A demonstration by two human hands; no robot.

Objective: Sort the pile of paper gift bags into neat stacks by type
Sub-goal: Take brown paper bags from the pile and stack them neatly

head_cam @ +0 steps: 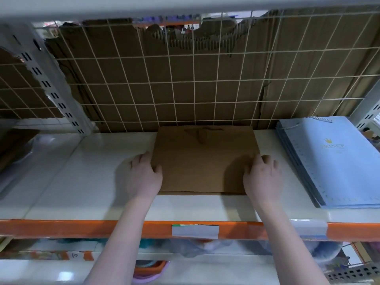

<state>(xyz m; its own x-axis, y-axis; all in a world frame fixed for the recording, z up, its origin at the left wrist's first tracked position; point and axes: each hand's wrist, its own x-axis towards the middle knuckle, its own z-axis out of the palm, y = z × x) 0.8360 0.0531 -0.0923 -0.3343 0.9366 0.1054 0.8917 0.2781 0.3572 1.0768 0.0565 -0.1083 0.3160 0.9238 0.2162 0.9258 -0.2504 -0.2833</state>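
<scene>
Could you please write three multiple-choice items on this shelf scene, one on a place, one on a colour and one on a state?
1. Where does the blue stack lie relative to the brown bags?
A. to their right
B. on top of them
C. to their left

2. What colour is the shelf's front beam?
A. green
B. orange
C. black

3. How do the hands stand?
A. both lifting a bag high
B. one at each side edge of the brown bags
C. both on the blue stack

Answers: 1 A, it lies apart at the right. 2 B, the beam is orange. 3 B, left hand and right hand flank the brown bags.

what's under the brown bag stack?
The brown bag stack lies flat on the white shelf. How many bags it holds, and anything beneath them, cannot be seen.
</scene>
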